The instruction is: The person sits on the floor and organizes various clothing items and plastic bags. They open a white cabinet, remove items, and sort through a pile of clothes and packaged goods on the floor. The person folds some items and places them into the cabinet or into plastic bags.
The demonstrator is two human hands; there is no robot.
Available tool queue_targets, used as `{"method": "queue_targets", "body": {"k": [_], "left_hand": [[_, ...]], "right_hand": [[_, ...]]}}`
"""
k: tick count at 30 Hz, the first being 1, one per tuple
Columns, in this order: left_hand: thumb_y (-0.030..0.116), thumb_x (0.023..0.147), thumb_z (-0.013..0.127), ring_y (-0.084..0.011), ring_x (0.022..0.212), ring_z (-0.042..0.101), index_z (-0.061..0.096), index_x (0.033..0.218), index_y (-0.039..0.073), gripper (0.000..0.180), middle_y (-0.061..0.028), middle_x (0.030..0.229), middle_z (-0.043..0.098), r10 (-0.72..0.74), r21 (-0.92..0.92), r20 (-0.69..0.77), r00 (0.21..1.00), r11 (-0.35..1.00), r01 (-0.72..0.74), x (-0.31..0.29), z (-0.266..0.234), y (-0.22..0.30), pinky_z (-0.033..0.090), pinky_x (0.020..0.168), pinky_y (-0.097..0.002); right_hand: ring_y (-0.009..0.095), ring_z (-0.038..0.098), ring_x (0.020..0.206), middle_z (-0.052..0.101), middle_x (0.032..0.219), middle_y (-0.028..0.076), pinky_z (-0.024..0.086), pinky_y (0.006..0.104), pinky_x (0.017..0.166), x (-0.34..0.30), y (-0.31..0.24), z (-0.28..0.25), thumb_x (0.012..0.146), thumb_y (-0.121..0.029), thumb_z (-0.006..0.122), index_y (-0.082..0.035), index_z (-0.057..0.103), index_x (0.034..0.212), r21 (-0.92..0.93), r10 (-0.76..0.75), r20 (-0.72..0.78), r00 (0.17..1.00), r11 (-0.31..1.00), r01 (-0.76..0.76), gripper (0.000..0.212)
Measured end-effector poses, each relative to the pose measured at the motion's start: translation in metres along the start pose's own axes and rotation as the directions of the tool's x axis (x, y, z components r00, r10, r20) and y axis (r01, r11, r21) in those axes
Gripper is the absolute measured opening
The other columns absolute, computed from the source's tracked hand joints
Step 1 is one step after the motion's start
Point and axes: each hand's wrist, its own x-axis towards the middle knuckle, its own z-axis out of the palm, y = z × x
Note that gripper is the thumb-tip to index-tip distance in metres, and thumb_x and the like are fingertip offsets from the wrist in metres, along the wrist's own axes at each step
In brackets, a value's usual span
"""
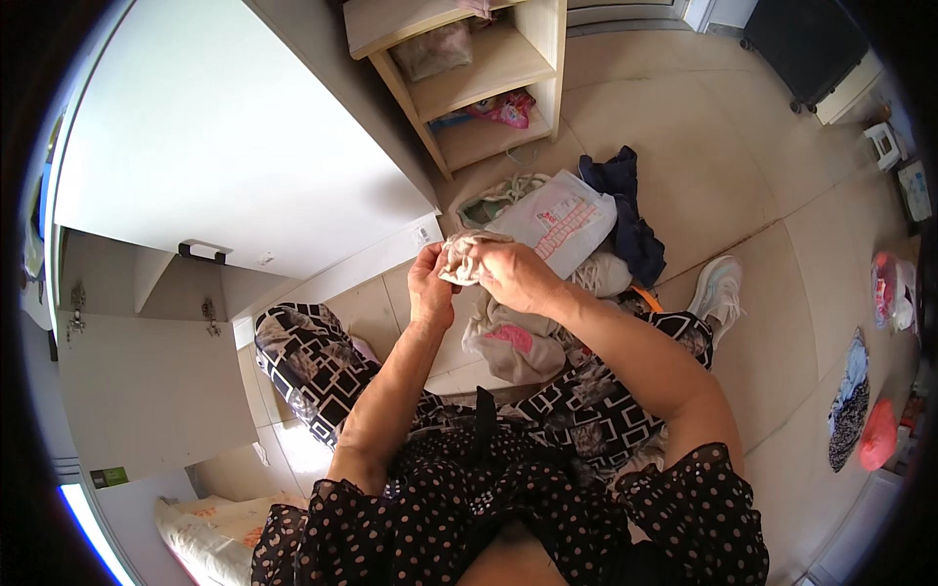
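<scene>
A small crumpled cream cloth [461,256] is held up between my two hands, above the floor in front of me. My left hand [430,291] pinches its left side with bent fingers. From the right, my right hand [518,277] grips the other side; its fingertips are partly hidden in the folds. Just below and beyond them lies a pile: a greyish cloth item with a pink patch [518,342], a white plastic bag with red print [562,220], a whitish laced shoe [601,275] and a navy cloth [630,220]. The cloth's exact kind cannot be made out.
Left of me stands a white cabinet [244,127] with an opened lower door [147,391]. A wooden shelf unit [479,73] holds bagged things ahead. At far right are a black suitcase [806,49], a white stool [882,146] and a red bag [877,435].
</scene>
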Motion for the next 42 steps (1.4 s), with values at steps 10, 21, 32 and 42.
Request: {"method": "queue_targets", "body": {"k": [10,21,32,42], "left_hand": [[0.015,0.084,0.059,-0.0049,0.061,0.047,0.057,0.09,0.002,0.014,0.0004,0.071,0.055,0.201,0.362,0.093,0.975,0.905,-0.222,-0.015,0.027,-0.007,0.039,0.055,-0.0193],[0.008,0.085,0.053,-0.0051,0.061,0.048,0.058,0.096,0.002,0.013,0.0018,0.068,0.054,0.246,0.417,0.053,0.968,0.875,-0.245,-0.03,0.007,-0.003,0.041,0.056,-0.0201],[0.0,0.079,0.056,-0.0082,0.068,0.054,0.052,0.091,0.001,0.012,-0.0038,0.077,0.058,0.146,0.247,0.047,0.988,0.957,-0.153,-0.022,0.009,0.033,0.045,0.061,-0.0212],[0.011,0.087,0.045,-0.0036,0.044,0.037,0.047,0.098,0.006,0.013,0.0,0.068,0.051,0.005,0.006,-0.099,0.995,1.0,-0.004,-0.001,0.006,0.022,0.025,0.035,-0.0169]], "right_hand": [[0.024,0.063,0.082,0.062,0.084,0.02,0.05,0.0348,0.062,-0.003,0.048,0.027,0.07,-0.01,0.057,0.001,0.059,0.079,-0.178,0.417,0.081,0.905,0.9,-0.398,0.014],[0.033,0.061,0.073,0.062,0.075,0.016,0.048,0.0399,0.065,0.0,0.016,0.014,0.071,-0.007,0.056,-0.005,0.058,0.08,0.027,0.372,-0.037,0.928,0.928,-0.371,0.01],[0.021,0.057,0.085,0.059,0.096,0.01,0.046,0.0314,0.075,0.024,0.024,-0.009,0.065,-0.013,0.073,-0.007,0.054,0.11,0.227,0.205,0.061,0.977,0.95,-0.213,0.049],[0.026,0.058,0.079,0.057,0.086,0.009,0.048,0.0338,0.066,0.016,-0.026,-0.01,0.074,-0.001,0.058,-0.006,0.062,0.085,-0.093,-0.078,0.023,0.997,0.992,0.08,0.013]]}}
